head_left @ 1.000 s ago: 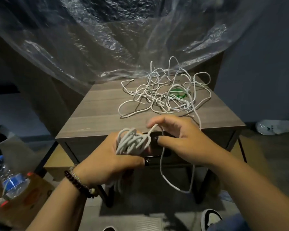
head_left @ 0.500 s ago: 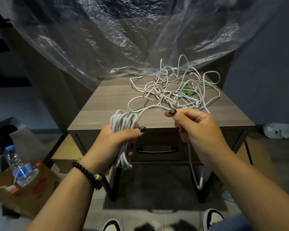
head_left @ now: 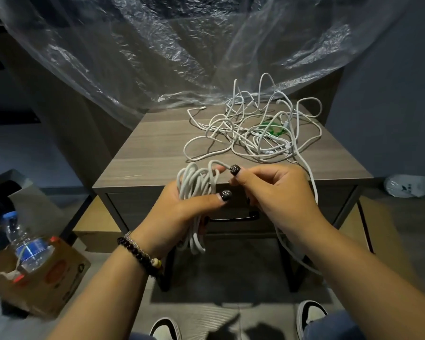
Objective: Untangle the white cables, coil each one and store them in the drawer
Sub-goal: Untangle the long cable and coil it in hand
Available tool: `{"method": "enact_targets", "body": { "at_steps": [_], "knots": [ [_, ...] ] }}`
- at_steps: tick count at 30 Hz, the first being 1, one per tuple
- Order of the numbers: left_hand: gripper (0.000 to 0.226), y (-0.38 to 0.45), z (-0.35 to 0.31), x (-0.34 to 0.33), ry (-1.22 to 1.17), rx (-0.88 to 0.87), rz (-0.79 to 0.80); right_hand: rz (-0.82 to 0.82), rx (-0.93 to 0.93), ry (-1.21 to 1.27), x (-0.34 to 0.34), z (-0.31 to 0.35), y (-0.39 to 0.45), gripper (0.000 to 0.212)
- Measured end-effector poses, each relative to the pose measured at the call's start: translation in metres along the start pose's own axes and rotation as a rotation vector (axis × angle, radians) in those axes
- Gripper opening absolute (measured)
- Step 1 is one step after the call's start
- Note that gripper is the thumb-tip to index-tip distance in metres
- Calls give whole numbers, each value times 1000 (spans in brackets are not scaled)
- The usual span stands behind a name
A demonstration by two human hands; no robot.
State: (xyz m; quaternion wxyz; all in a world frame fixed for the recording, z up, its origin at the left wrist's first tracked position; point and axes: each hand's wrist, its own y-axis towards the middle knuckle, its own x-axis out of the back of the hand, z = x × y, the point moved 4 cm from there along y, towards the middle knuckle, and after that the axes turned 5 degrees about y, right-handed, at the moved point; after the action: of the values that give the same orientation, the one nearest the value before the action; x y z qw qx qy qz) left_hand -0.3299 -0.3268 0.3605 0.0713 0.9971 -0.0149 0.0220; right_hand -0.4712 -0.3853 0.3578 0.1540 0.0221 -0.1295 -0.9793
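White cable (head_left: pixel 196 190), partly coiled, hangs in loops from our left hand (head_left: pixel 179 212), whose fingers and thumb are curled around the bundle in front of the closed drawer (head_left: pixel 233 212). Our right hand (head_left: pixel 275 192) pinches the running strand just beside the coil, and the free length trails down past that wrist toward the floor. To wind well, we judge that each new turn should match the loops already held, with the thumb clamping it before the right hand slides along for more slack. The tangle (head_left: pixel 255 128) of other cables sits on the table (head_left: pixel 145 153) behind, near a green tie (head_left: pixel 274 128); we should avoid snagging it.
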Motion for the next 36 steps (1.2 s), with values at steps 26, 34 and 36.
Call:
{"method": "enact_targets", "body": {
  "at_steps": [26, 34, 36],
  "knots": [
    [20, 7, 9, 37, -79, -85, -618, 328, -195, -46, -21, -3, -17, 27],
    [21, 8, 15, 54, -353, -24, -950, 650, -141, -39, -44, 0, -37, 27],
    [23, 9, 19, 58, -539, 18, -972, 721, -157, -53, -45, -2, -40, 27]
  ]
}}
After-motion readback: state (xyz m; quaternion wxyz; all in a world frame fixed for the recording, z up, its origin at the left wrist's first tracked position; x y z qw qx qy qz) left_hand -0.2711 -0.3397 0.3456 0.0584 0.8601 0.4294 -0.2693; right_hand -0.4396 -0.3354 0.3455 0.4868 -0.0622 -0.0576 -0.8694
